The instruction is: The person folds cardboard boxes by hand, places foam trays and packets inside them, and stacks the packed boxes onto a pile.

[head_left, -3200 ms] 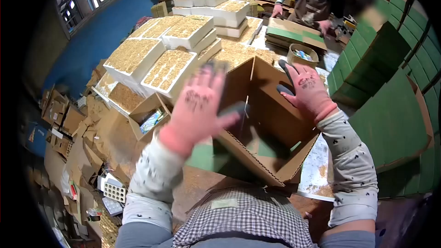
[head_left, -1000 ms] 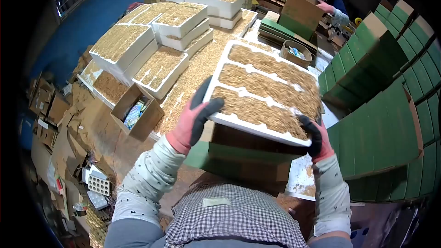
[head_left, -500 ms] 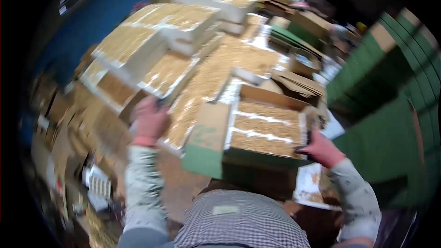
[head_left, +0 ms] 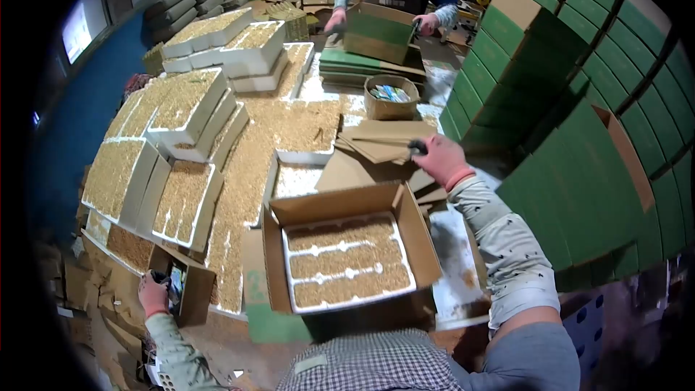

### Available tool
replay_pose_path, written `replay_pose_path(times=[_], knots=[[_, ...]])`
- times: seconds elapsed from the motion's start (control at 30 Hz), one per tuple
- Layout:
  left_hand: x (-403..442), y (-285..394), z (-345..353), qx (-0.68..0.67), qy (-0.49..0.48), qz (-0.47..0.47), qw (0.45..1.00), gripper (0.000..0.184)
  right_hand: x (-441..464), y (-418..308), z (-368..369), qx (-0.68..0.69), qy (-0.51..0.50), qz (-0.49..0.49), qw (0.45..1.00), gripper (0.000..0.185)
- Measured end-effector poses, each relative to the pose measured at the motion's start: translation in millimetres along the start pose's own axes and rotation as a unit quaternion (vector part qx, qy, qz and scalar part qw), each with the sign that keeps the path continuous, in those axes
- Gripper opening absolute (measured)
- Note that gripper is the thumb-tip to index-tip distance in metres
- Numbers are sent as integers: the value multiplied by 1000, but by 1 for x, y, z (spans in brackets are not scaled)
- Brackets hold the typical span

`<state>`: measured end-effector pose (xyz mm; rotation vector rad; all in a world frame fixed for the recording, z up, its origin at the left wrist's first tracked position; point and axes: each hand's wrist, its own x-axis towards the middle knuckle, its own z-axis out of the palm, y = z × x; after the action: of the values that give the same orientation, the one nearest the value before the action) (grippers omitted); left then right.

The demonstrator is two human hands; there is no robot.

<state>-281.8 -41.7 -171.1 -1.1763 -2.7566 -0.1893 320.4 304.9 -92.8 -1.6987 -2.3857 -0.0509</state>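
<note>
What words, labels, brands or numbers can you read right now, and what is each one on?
None can be read for certain.
Green mark on the cardboard flap left of the open box: too blurred.
Colourful packets in the round tub: print too small.
Packets in the small box at the left hand: too small and blurred.
</note>
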Motion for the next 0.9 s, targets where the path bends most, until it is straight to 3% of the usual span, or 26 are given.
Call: replay_pose_path(times=[0.03, 0.07, 0.13, 0.17, 0.2, 0.23, 0.27, 0.33, 0.43, 0.5, 0.57, 0.63, 0.67, 0.7, 0.77, 0.83, 0.9], knots=[[4, 1, 7, -10, 60, 6, 998, 30, 12, 0, 11, -60, -74, -29, 995, 44], [-2, 31, -6, -38, 172, 49, 983, 33, 19, 0, 37, -120, 41, -108, 986, 50], [-49, 164, -96, -347, 209, 181, 896, 37, 39, -1, 98, -189, 143, -205, 950, 54], [-66, 195, -101, -326, 219, 290, 873, 34, 49, -11, 114, -200, 49, -184, 961, 42], [-74, 230, -120, -283, 130, 449, 837, 32, 57, -31, 113, -209, -45, -160, 964, 31], [-83, 263, -133, -234, 13, 500, 834, 36, 67, -40, 105, -239, -121, -140, 953, 21], [-88, 285, -144, -257, -69, 529, 806, 44, 73, -42, 101, -229, -94, -125, 961, 19], [-90, 294, -125, -284, -138, 536, 783, 54, 80, -36, 90, -192, -83, -80, 975, 16], [-85, 291, -126, -307, -174, 538, 766, 60, 63, -15, 76, -78, -34, -245, 966, 14], [-83, 275, -129, -329, -174, 531, 761, 63, 52, -30, 0, 105, -135, -146, 974, 37], [-87, 262, -143, -367, -32, 443, 818, 61, 7, -59, -82, 233, 31, -202, 951, 29], [-91, 274, -171, -412, 122, 438, 789, 62, -32, -72, -102, 238, -13, -481, 844, 26], [-91, 285, -170, -425, 173, 481, 747, 62, -53, -85, -97, 149, -114, -536, 823, 23], [-93, 292, -187, -300, 135, 540, 774, 57, -74, -96, -91, 53, -208, -580, 786, 21], [-100, 323, -174, -187, -89, 601, 772, 47, -108, -80, -32, 24, -292, -562, 773, 16], [-118, 334, -108, -10, -210, 604, 769, 45, -116, -69, -17, 30, -180, -591, 786, 14], [-118, 322, -116, -68, -237, 578, 778, 44, -116, -70, -38, 1, -6, -591, 806, 16]])
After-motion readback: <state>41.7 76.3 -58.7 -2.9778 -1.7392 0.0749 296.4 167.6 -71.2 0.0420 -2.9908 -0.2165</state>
